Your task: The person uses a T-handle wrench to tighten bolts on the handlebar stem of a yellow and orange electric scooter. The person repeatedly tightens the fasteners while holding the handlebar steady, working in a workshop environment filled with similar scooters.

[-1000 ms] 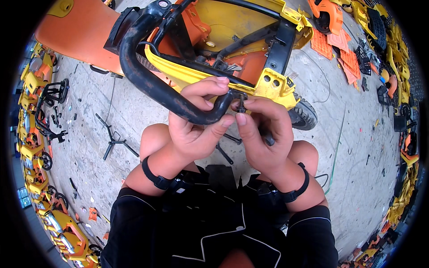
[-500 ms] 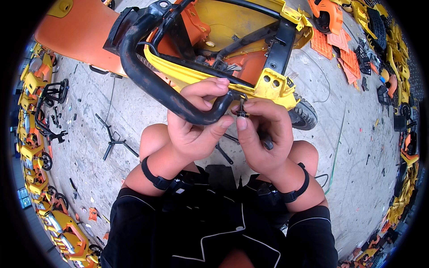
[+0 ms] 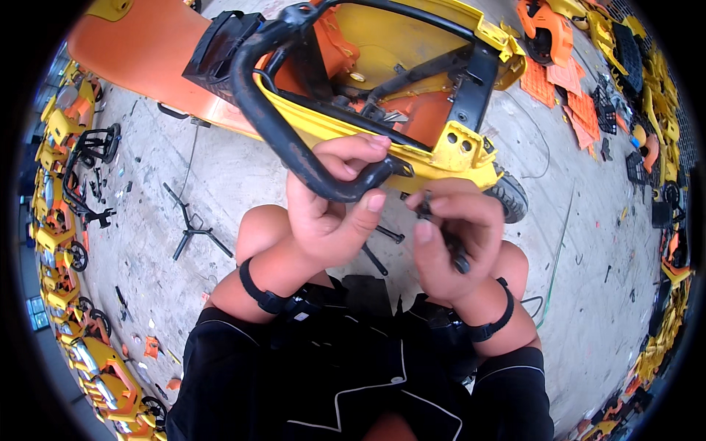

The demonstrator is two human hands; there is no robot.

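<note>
A thick, bent black metal tube (image 3: 266, 110) curves down toward me, its paint scuffed. Its near end has a small flat tab with a hole (image 3: 402, 168). My left hand (image 3: 323, 217) is closed around the tube close to that end, fingers behind and thumb below. To the right and slightly lower, apart from the tab, my right hand (image 3: 467, 231) pinches a small dark bolt (image 3: 424, 206) between thumb and index finger. A dark rounded piece (image 3: 457, 256) lies in the curled fingers of the same hand; its kind is hidden.
Behind the tube lies a yellow and orange vehicle body (image 3: 419, 59) with a black frame and a wheel (image 3: 507, 197). A black branched metal part (image 3: 193, 230) rests on the concrete floor to the left. Orange panels (image 3: 581, 110) and piled yellow parts line the edges.
My right hand has drawn away from the tube's end, right and downward, with the bolt that was at the tab. My left hand still grips the tube, which sits slightly farther right in view.
</note>
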